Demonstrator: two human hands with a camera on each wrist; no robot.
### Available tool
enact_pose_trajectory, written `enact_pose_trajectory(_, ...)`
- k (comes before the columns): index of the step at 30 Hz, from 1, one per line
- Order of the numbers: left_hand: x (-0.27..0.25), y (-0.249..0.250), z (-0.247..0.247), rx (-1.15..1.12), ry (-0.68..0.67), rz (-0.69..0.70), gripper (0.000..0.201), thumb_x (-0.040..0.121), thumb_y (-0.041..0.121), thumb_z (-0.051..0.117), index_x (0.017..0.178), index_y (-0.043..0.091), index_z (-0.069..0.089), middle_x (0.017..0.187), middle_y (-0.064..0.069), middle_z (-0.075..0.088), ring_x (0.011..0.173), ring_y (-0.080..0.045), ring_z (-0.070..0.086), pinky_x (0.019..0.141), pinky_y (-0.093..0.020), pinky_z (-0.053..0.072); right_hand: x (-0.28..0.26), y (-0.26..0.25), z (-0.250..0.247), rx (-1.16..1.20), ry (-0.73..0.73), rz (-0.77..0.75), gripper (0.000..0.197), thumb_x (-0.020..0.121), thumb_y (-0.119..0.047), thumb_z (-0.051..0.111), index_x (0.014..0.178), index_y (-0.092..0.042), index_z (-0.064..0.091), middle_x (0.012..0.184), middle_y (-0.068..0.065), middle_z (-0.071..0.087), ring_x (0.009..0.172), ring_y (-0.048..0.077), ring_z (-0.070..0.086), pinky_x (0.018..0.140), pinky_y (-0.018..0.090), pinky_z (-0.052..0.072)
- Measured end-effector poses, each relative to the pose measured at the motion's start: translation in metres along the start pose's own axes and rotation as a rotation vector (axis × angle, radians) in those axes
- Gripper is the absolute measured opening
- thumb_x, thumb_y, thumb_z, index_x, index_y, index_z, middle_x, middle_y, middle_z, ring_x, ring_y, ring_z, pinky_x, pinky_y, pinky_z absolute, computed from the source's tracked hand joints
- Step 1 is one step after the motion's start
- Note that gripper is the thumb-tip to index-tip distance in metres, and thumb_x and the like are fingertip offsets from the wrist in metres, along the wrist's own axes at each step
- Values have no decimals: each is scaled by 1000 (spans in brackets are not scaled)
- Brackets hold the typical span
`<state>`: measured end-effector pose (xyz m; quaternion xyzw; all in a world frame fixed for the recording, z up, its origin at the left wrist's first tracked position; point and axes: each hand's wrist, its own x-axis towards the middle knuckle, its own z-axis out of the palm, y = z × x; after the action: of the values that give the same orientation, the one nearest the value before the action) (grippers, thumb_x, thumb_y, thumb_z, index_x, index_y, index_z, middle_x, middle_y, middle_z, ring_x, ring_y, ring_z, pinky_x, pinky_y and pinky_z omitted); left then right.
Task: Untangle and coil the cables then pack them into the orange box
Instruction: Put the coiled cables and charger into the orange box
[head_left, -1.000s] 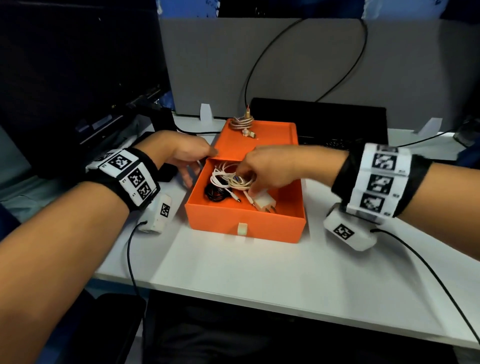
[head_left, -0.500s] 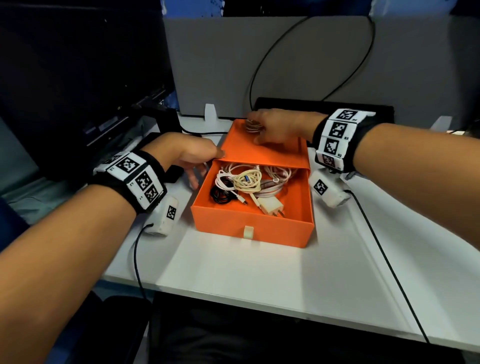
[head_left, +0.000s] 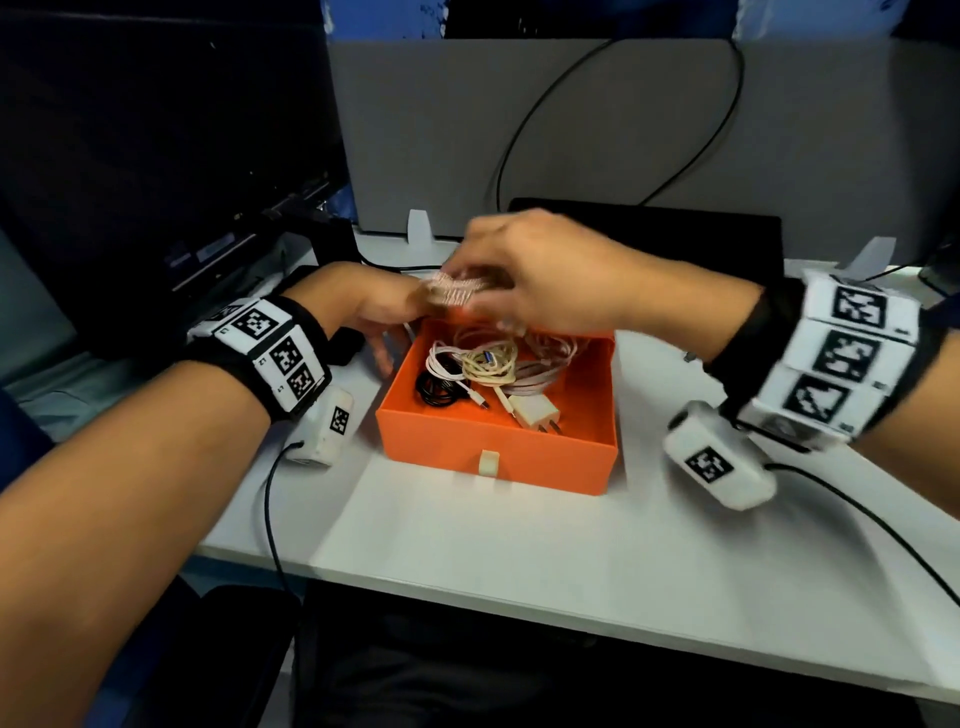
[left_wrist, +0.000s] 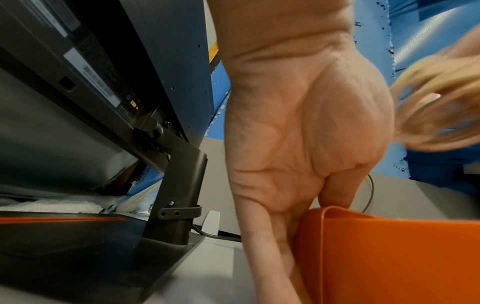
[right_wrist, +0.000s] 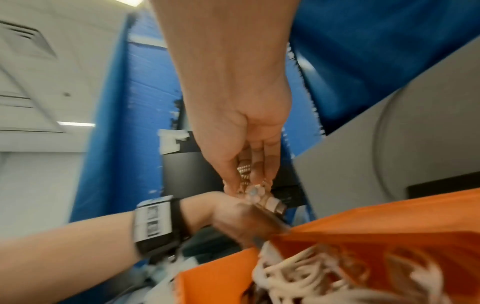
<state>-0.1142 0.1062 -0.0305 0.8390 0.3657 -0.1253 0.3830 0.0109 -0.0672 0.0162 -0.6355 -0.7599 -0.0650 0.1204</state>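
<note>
The orange box (head_left: 493, 452) stands open on the white desk. Inside lie a cream coiled cable (head_left: 485, 364), a black coil (head_left: 436, 389), a pale pink coil (head_left: 545, 364) and a white charger plug (head_left: 535, 413). My right hand (head_left: 488, 291) hovers over the box's far left corner and pinches a braided coiled cable (head_left: 457, 291). The right wrist view shows that braided cable (right_wrist: 245, 174) between the fingers, its metal plug hanging below. My left hand (head_left: 389, 327) grips the box's left wall (left_wrist: 363, 246), thumb over the rim.
A dark monitor (head_left: 156, 156) and its stand (left_wrist: 176, 195) rise close on the left. A black flat device (head_left: 675, 234) lies behind the box before a grey partition (head_left: 571, 130) with a black cable. The desk's front edge (head_left: 519, 618) is near me.
My right hand left the box's inside, reached to the far orange part, took the braided coil and now carries it above the box. My left hand stayed on the left wall.
</note>
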Motion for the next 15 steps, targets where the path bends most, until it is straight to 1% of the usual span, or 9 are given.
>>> enact_pose_trajectory(2, 2, -1, 1, 0, 8, -1, 29, 108, 20, 41, 104, 5, 65, 106, -20, 68, 85, -34, 69, 78, -57, 60, -10, -24, 7, -84, -134, -164, 37, 94, -32, 71, 131, -33, 69, 125, -9, 65, 113, 16, 61, 90, 37, 51)
enact_pose_trajectory(4, 5, -1, 2, 2, 30, -22, 36, 108, 23, 38, 111, -1, 65, 102, -22, 67, 86, -35, 66, 79, -60, 61, -12, -31, 28, -216, -288, -230, 37, 94, -24, 67, 129, -34, 69, 126, -10, 65, 117, 19, 62, 86, 41, 55)
enact_pose_trajectory(5, 6, 0, 2, -1, 41, -30, 42, 109, 28, 36, 115, -3, 65, 100, -21, 66, 87, -36, 65, 80, -63, 60, -10, -30, 39, -245, -337, -243, 38, 93, -18, 64, 128, -33, 70, 126, -10, 66, 117, 21, 62, 84, 43, 57)
enact_pose_trajectory(7, 7, 0, 2, -15, 58, -43, 48, 111, 34, 34, 116, -3, 64, 98, -19, 66, 88, -36, 66, 81, -65, 58, -4, -25, 56, -242, -385, -253, 42, 92, -11, 60, 128, -29, 70, 123, -7, 69, 116, 23, 63, 83, 44, 58)
enact_pose_trajectory(9, 9, 0, 2, -19, 64, -50, 47, 111, 34, 33, 112, -1, 65, 97, -18, 67, 86, -34, 67, 81, -65, 59, 1, -20, 62, -222, -392, -249, 40, 93, -14, 63, 130, -27, 70, 121, -6, 70, 114, 23, 64, 87, 42, 57)
enact_pose_trajectory(11, 8, -1, 1, -15, 57, -49, 45, 110, 33, 34, 110, 0, 66, 98, -19, 69, 84, -34, 67, 81, -64, 59, 2, -19, 55, -158, -442, -218, 38, 95, -21, 67, 133, -26, 70, 125, -5, 71, 116, 20, 63, 95, 37, 52)
enact_pose_trajectory(12, 9, -1, 0, -9, 44, -50, 45, 109, 32, 36, 113, 0, 66, 103, -21, 70, 87, -35, 67, 81, -63, 59, 0, -16, 46, -61, -442, -195, 37, 96, -26, 69, 133, -25, 70, 127, -6, 71, 116, 16, 63, 98, 32, 49)
enact_pose_trajectory(13, 11, 0, 0, -2, 29, -49, 44, 108, 31, 37, 115, 0, 67, 110, -22, 71, 90, -36, 68, 81, -64, 59, -5, -12, 33, 67, -397, -165, 35, 97, -30, 71, 131, -24, 71, 127, -7, 72, 113, 11, 63, 97, 27, 47)
enact_pose_trajectory(15, 8, 0, -1, -7, 32, -43, 43, 108, 32, 39, 117, 2, 68, 117, -23, 70, 96, -40, 70, 81, -65, 59, -14, 2, 1, 231, -192, -76, 26, 97, -32, 71, 121, -24, 76, 115, -10, 75, 98, 1, 66, 87, 17, 47)
